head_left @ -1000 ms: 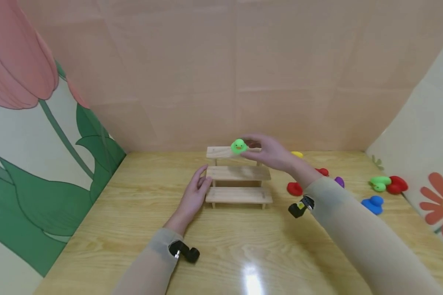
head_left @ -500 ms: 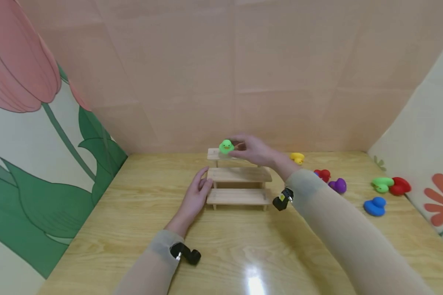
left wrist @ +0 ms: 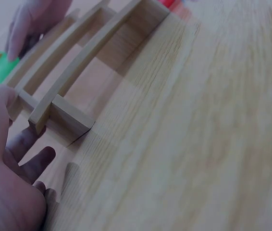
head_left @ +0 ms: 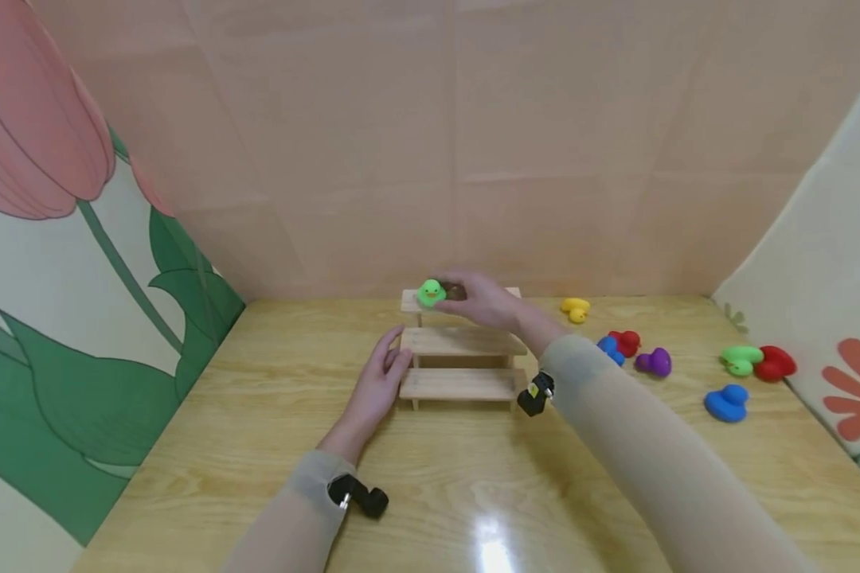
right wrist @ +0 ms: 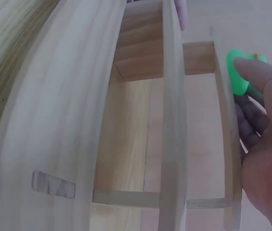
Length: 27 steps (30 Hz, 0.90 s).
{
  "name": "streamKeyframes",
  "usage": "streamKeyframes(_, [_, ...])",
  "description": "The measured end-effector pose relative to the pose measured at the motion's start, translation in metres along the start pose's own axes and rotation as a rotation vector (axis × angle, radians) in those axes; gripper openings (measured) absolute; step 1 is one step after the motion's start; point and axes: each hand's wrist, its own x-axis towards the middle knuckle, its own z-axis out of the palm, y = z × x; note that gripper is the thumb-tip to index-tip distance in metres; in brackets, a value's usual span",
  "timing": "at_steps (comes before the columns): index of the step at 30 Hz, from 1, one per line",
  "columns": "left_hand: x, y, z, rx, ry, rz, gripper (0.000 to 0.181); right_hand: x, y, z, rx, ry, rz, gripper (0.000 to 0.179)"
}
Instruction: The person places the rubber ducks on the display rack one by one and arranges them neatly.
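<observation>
In the head view, a three-step wooden stand stands on the table. My right hand pinches a green rubber duck between thumb and fingers at the left end of the top step. The right wrist view shows the thumb on the duck; whether its base touches the board is hard to tell. My left hand holds the stand's left end. In the left wrist view, its thumb lies against the end of the steps, and some fingers reach in beside the boards.
Right of the stand lie a yellow duck, a red duck, a blue duck and a purple duck. Farther right are another green duck, red duck and blue duck. A pinkish backdrop rises behind.
My right hand has moved left along the top step with the green duck and come slightly lower. The left hand stays at the stand's left end.
</observation>
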Motion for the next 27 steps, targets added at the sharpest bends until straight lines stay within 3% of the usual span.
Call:
streamKeyframes(14, [0.0039, -0.0005, -0.0023, 0.036, -0.012, 0.001, 0.061, 0.0035, 0.0012, -0.0005, -0.117, 0.008, -0.003, 0.06])
streamKeyframes(27, [0.0036, -0.0006, -0.0025, 0.041, -0.017, 0.0, 0.06, 0.0051, 0.0031, 0.0007, -0.063, -0.003, 0.005, 0.056])
